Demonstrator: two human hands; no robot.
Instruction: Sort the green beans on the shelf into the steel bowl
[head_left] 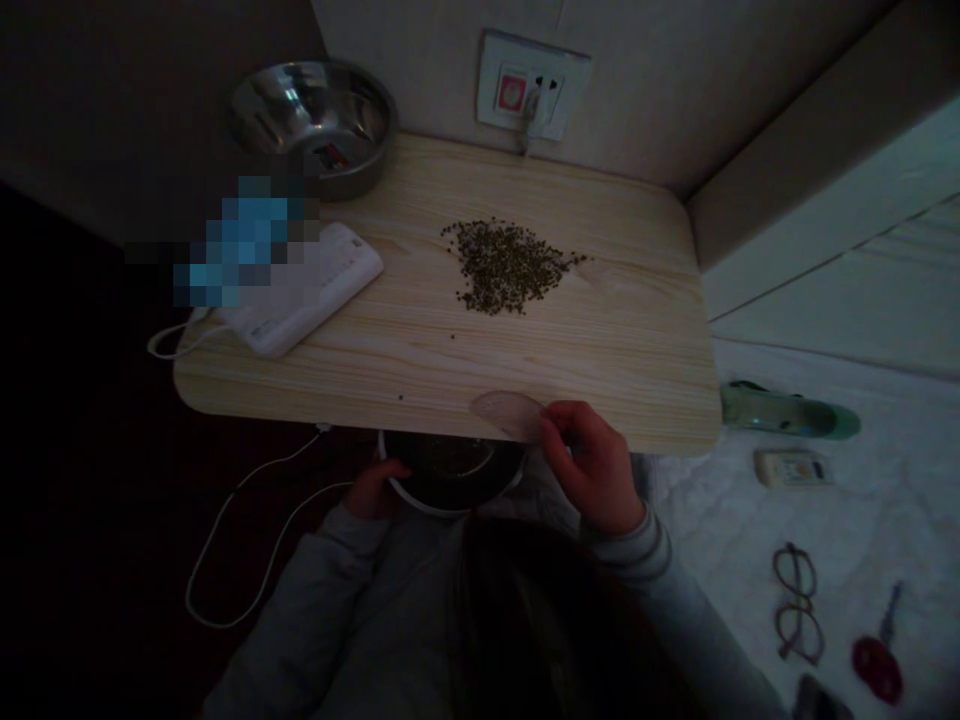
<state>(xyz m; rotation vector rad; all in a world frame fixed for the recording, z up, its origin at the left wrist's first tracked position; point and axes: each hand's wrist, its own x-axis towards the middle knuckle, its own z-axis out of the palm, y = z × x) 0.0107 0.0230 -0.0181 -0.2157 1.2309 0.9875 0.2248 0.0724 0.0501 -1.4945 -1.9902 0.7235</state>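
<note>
Dark hair point(517, 610), foreground; right hand point(598, 475) pinches clear disc point(506, 411) at tabletop point(615, 350) edge; left hand point(373, 488) grips bowl point(450, 488) below; seeds point(504, 268) lie scattered atop.

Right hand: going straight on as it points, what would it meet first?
Past the clear piece that the right hand pinches, probably the near edge of the pile of small dark grains, across the tabletop; how high the hand sits is unclear.
</note>
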